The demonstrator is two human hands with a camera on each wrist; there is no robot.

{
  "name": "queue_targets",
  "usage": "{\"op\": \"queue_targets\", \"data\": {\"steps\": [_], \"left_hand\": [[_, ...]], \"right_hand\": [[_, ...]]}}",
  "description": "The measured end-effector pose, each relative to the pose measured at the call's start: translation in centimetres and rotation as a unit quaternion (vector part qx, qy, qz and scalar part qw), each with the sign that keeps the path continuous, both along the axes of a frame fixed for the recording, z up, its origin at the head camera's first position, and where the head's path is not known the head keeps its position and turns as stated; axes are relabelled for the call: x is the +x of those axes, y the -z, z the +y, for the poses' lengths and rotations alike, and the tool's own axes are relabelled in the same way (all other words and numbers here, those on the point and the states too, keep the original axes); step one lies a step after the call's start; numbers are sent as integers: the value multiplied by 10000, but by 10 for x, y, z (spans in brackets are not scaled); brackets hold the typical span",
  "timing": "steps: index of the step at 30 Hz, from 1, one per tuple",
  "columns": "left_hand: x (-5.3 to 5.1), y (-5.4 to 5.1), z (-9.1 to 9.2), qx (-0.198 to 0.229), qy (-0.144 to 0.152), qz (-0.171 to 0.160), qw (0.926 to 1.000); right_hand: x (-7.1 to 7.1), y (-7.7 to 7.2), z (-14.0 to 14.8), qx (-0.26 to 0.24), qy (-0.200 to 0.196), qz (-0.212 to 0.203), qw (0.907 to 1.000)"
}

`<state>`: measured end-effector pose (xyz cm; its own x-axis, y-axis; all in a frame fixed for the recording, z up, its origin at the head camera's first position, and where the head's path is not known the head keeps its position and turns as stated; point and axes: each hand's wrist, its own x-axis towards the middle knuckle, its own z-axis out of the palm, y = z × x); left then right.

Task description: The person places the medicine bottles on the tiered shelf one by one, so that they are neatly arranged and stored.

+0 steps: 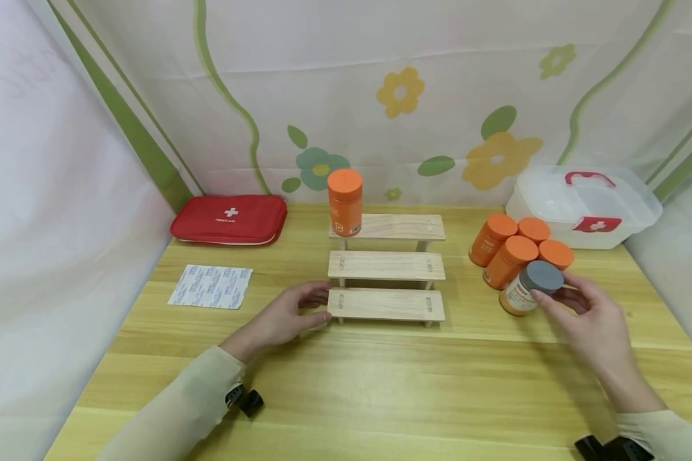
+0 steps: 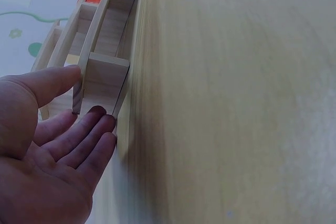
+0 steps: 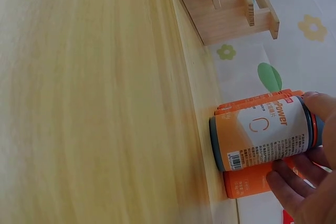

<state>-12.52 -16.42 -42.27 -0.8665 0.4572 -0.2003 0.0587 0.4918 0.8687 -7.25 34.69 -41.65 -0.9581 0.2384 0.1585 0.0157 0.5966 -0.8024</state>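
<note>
My right hand grips a white-and-orange supplement bottle with a grey lid, thumb and fingers at the lid and upper side. I cannot tell whether its base touches the table. Just behind it, several orange bottles with orange lids cluster together. On the left, my left hand is at the left end of a three-step wooden rack; in the left wrist view the thumb touches the lowest board and the fingers extend loosely beside it. One orange bottle stands at the left of the top step.
A red first-aid pouch lies at the back left, with a white printed sheet in front of it. At the back right stands a translucent first-aid box with a red handle. A patterned curtain hangs behind the table.
</note>
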Motion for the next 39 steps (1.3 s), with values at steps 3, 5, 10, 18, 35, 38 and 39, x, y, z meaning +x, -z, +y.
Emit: {"op": "queue_targets", "data": {"steps": [3, 5, 10, 18, 35, 38, 39], "left_hand": [[-1, -1, 0, 7, -2, -34, 10000], [-1, -1, 1, -2, -6, -55, 10000], [-1, -2, 1, -51, -24, -11, 10000], [0, -2, 2, -83, -75, -19, 9999], [0, -3, 1, -59, -48, -19, 10000], [1, -3, 1, -42, -33, -8, 10000], [1, -3, 1, -44, -24, 6, 10000]], "right_hand": [[0, 0, -1, 129, 18, -56, 9999], [0, -1, -2, 196, 32, -99, 9998], [-1, -2, -4, 181, 86, -174, 9996], [0, -2, -4, 78, 119, -167, 9998], [3, -6, -6, -166, -25, 49, 9998], [4, -10, -7, -195, -54, 171, 9996], [4, -11, -8, -213, -67, 213, 9995]]}}
